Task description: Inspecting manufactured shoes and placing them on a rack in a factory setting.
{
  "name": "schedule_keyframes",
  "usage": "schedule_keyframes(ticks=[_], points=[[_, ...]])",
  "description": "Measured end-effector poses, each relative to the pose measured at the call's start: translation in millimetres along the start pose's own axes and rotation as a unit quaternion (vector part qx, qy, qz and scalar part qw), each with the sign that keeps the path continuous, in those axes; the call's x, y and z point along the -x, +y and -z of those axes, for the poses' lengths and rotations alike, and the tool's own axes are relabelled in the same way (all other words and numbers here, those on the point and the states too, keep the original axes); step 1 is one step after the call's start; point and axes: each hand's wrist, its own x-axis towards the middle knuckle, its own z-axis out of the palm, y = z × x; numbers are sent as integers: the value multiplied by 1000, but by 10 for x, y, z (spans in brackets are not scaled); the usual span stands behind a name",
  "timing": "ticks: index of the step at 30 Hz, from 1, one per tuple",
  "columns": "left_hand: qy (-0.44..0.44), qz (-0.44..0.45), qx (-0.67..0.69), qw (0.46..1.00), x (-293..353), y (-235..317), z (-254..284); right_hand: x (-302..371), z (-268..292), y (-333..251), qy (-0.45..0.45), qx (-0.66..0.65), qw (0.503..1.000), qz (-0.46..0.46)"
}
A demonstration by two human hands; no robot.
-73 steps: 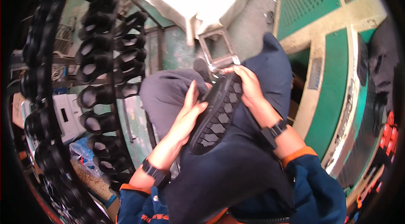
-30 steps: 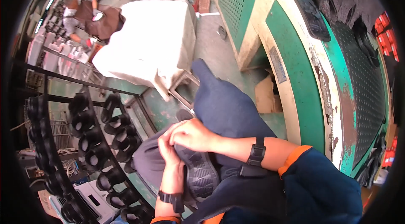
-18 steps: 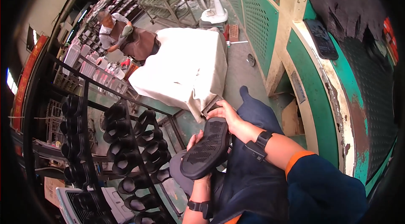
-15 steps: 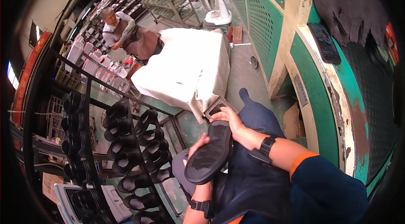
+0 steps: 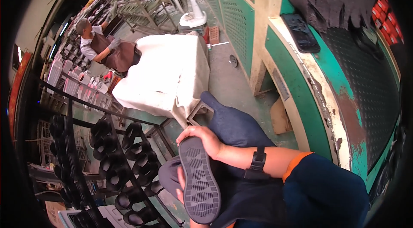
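**Ana:** Head view first: any packages or signs?

**Ben:** Small red boxes (image 5: 389, 21) are stacked at the top right corner, above the green machine (image 5: 365, 86). A pale rectangular plate (image 5: 282, 85) sits on the machine's side panel; its print is too small to read. A piece of brown cardboard (image 5: 280, 117) leans at the machine's foot. At the far left edge hangs a red strip (image 5: 16, 82).

**Ana:** Where is the shoe sole?

**Ben:** The dark grey shoe sole (image 5: 199, 180) lies over the person's lap, tread up, its toe end under the right hand (image 5: 202, 135). That grip is curled over the toe, holding it. The left hand (image 5: 180, 187) is mostly hidden behind the sole; only fingers show at its left edge, touching it, so I cannot tell how that grip stands.

**Ana:** And around it?

**Ben:** A black rack (image 5: 116, 159) of dark shoe moulds stands just left of the knees. A white cloth-covered block (image 5: 163, 77) lies ahead, with another person (image 5: 107, 49) in a brown apron beyond. A dark phone (image 5: 301, 32) rests on the machine's rim, and a white fan (image 5: 185, 2) stands farther back.
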Motion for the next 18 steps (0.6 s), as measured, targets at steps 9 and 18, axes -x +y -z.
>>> schedule_keyframes(ticks=[9, 18], points=[[29, 358, 37, 932, 297, 88, 1161, -63, 533, 422, 50, 493, 868, 0], [-247, 146, 68, 955, 61, 507, 148, 121, 950, 27, -59, 56, 888, -453]])
